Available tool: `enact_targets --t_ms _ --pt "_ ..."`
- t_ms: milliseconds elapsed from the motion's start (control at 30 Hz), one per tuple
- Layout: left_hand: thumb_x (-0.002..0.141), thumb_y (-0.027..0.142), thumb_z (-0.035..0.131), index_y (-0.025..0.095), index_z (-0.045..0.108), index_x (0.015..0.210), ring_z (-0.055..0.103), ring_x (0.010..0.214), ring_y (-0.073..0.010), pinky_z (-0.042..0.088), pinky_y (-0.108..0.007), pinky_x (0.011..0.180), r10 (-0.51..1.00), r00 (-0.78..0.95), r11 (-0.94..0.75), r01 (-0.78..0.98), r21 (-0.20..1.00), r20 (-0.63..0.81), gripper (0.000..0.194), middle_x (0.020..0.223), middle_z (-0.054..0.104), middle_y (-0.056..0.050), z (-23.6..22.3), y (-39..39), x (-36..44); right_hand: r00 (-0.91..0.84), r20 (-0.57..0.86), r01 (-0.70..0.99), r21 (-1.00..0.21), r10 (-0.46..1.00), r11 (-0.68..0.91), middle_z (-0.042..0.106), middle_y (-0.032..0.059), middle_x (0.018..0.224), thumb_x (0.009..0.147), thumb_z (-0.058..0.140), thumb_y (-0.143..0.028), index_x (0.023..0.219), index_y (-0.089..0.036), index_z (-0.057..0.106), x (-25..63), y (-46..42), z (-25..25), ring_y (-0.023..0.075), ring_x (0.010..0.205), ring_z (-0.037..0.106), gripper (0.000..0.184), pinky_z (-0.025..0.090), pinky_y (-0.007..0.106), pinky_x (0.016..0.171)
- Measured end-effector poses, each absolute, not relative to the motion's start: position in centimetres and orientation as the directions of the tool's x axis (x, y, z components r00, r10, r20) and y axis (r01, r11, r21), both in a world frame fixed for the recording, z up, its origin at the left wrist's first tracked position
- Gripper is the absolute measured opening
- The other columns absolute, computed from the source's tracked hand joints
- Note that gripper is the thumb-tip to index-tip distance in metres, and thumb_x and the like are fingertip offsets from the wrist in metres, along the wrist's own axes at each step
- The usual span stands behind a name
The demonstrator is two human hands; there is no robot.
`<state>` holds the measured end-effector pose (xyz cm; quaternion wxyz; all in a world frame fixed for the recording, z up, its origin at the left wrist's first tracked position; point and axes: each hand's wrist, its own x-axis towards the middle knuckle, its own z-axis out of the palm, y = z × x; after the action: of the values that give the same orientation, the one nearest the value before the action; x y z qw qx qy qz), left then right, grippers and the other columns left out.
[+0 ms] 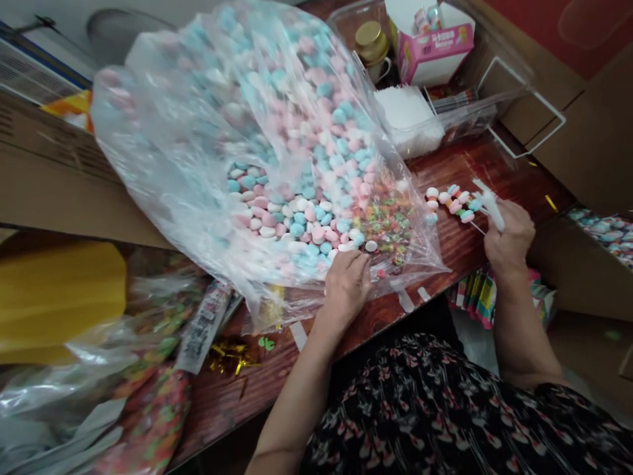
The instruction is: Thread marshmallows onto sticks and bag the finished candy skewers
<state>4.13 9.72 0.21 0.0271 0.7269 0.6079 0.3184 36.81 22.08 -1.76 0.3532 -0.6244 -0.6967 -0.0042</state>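
Observation:
A big clear plastic bag (208,152) full of pink, blue and white candies (301,211) lies on the wooden table (459,231). My left hand (346,284) reaches into the bag's open mouth, fingers curled among the candies; what it pinches is hidden. My right hand (507,241) is closed on thin white sticks (489,204) threaded with several candies (452,201), held just above the table to the right of the bag.
A pink box (430,46), a gold-lidded jar (370,43), a clear tub (410,119) and a wire rack (524,105) stand at the back. Cardboard boxes (59,178) sit left. Bags of coloured sweets (148,409) lie at the near left; more packets (477,297) sit below the table edge.

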Motion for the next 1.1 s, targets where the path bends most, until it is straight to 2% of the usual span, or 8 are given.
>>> enact_targets --t_ms 100,200,333,433,533,633,833,1100 --pt "0.087 0.021 0.060 0.016 0.066 0.092 0.059 0.095 -0.0279 0.051 -0.040 0.078 0.956 0.046 -0.115 0.968 0.224 0.290 0.009 0.095 0.065 -0.014 0.7 10.1 4.2 0.237 0.537 0.701 -0.671 0.810 0.240 0.072 0.0131 0.105 0.097 0.040 -0.033 0.111 -0.017 0.068 34.2 18.3 -1.3 0.0275 0.104 0.067 0.035 0.050 0.045 0.093" --pt "0.085 0.018 0.061 0.017 0.065 0.088 0.057 0.098 -0.0300 0.050 -0.041 0.076 0.968 0.038 -0.082 0.982 0.170 0.247 0.005 0.098 0.063 -0.015 0.7 9.7 3.8 0.168 0.338 0.411 -0.878 0.926 0.245 0.069 0.0038 0.076 0.098 0.043 -0.038 0.117 -0.018 0.065 31.7 14.8 -2.5 0.0191 0.070 0.067 0.035 0.055 0.034 0.071" --pt "0.088 0.018 0.058 0.019 0.066 0.097 0.060 0.091 -0.0236 0.050 -0.037 0.078 0.922 0.064 -0.198 0.925 0.324 0.383 0.011 0.096 0.067 -0.011 0.2 8.8 3.0 -0.097 0.262 0.395 -0.876 0.960 0.279 0.068 0.0030 0.075 0.091 0.058 -0.038 0.098 -0.021 0.073 30.4 13.7 -4.5 0.0182 0.068 0.063 0.023 0.052 0.031 0.069" --pt "0.090 0.023 0.060 0.019 0.067 0.099 0.064 0.084 -0.0181 0.051 -0.031 0.077 0.896 -0.055 -0.199 0.838 0.508 0.442 0.013 0.091 0.071 -0.007 0.5 8.6 2.1 -0.107 0.190 0.383 -0.898 0.976 0.217 0.066 0.0026 0.076 0.091 0.059 -0.040 0.091 -0.020 0.072 30.7 14.5 -4.9 0.0171 0.069 0.061 0.024 0.051 0.030 0.069" --pt "0.090 0.025 0.059 0.019 0.069 0.094 0.066 0.078 -0.0159 0.051 -0.027 0.072 0.922 -0.114 -0.146 0.783 0.605 0.370 0.012 0.085 0.071 -0.004 1.2 9.1 1.2 -0.112 0.113 0.297 -0.944 0.987 0.142 0.065 0.0020 0.075 0.093 0.055 -0.044 0.092 -0.018 0.072 30.9 15.0 -4.6 0.0156 0.066 0.059 0.031 0.049 0.029 0.066" --pt "0.088 0.020 0.057 0.018 0.069 0.092 0.065 0.081 -0.0177 0.051 -0.029 0.073 0.939 0.004 -0.196 0.828 0.525 0.344 0.013 0.087 0.070 -0.006 1.7 10.3 0.8 -0.135 0.131 0.258 -0.952 0.982 0.162 0.068 0.0033 0.080 0.091 0.059 -0.044 0.099 -0.018 0.073 30.7 15.0 -4.4 0.0167 0.070 0.061 0.030 0.051 0.030 0.069" --pt "0.083 0.008 0.052 0.018 0.069 0.087 0.060 0.092 -0.0234 0.049 -0.038 0.081 0.943 0.221 -0.284 0.922 0.262 0.248 0.021 0.108 0.070 -0.010 0.8 12.0 1.4 -0.160 0.178 0.316 -0.922 0.971 0.221 0.062 0.0016 0.072 0.089 0.061 -0.044 0.082 -0.018 0.072 30.8 14.7 -4.9 0.0159 0.067 0.059 0.029 0.051 0.030 0.069" --pt "0.085 0.016 0.060 0.021 0.067 0.100 0.061 0.100 -0.0240 0.049 -0.043 0.088 0.857 0.098 -0.288 0.905 0.313 0.506 0.017 0.114 0.069 -0.011 0.3 10.0 0.9 -0.187 0.037 0.193 -0.978 0.982 0.073 0.058 0.0009 0.072 0.092 0.055 -0.051 0.089 -0.017 0.070 31.2 14.9 -4.9 0.0133 0.063 0.052 0.038 0.046 0.027 0.062"
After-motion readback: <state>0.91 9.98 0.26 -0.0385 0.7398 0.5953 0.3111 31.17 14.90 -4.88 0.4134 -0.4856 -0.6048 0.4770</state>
